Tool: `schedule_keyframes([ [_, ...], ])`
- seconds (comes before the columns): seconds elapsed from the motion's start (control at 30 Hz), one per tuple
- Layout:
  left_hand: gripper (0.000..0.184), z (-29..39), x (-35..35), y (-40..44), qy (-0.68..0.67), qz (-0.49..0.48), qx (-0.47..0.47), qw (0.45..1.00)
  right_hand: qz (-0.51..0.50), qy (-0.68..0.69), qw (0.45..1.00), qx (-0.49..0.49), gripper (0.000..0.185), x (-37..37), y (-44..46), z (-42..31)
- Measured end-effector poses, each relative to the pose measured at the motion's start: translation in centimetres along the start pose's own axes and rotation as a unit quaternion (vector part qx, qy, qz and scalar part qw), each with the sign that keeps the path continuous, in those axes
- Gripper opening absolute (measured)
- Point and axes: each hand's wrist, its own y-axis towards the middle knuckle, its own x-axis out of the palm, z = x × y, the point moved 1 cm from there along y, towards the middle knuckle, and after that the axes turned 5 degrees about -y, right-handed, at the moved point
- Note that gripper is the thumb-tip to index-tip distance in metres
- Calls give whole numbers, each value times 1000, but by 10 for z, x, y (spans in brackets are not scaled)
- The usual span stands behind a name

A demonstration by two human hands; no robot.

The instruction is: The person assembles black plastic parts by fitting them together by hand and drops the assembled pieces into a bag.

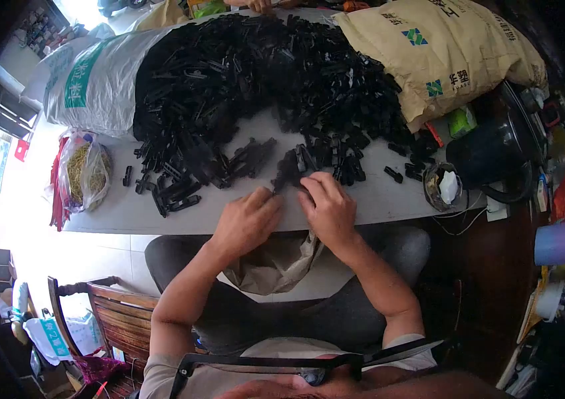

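Note:
A large heap of narrow black plastic parts (229,73) covers the far side of the table, with looser ones spread along its near edge. My left hand (249,216) is closed, its fingertips at the lower end of a blurred black plastic part (287,171). Close beside it, my right hand (329,209) has thumb and fingers pinched at the other side of the same dark cluster. Exact edges of what they grip are smeared and partly hidden by the fingers. Under the hands, below the table edge, an open beige sack (276,266) hangs between my knees.
A white woven sack (103,86) lies left of the heap, a tan paper sack (442,53) right. A clear bag of yellowish small pieces (87,169) sits at the left edge. At right are a jar (440,186) and a black bucket (492,156). Another person's hand (260,5) shows at the far side.

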Motion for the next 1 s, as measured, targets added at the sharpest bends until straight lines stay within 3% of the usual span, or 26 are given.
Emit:
schedule_keyframes([
  [0.1, 26, 1, 5, -3, -6, -5, 12, 1000, -18, -21, 1000, 7, 18, 3, 0, 0],
  [0.27, 39, -1, 0, 0, -23, 32, -15, 999, -17, 67, 997, 37, 19, -3, -2, 6],
  [0.37, 48, 7, -16, 8, 8, 142, -7, 990, -51, 171, 981, 74, 17, -12, -7, 1],
  [0.57, 46, 7, -24, 0, -13, 10, 67, 998, -98, 291, 951, 39, 19, -27, -16, -14],
  [0.63, 42, 8, -21, -3, -47, -32, 39, 998, -111, 309, 943, 50, 20, -30, -15, -11],
  [0.77, 30, -1, -20, -9, -86, -45, -84, 992, -86, 207, 973, 46, 23, -35, -11, 1],
  [0.87, 29, -6, -29, -6, -158, 13, -201, 967, -74, 85, 994, -13, 29, -18, -16, 3],
  [1.0, 29, -9, -21, -2, -258, 73, -186, 945, -145, -8, 986, -88, 37, -14, -9, -28],
])
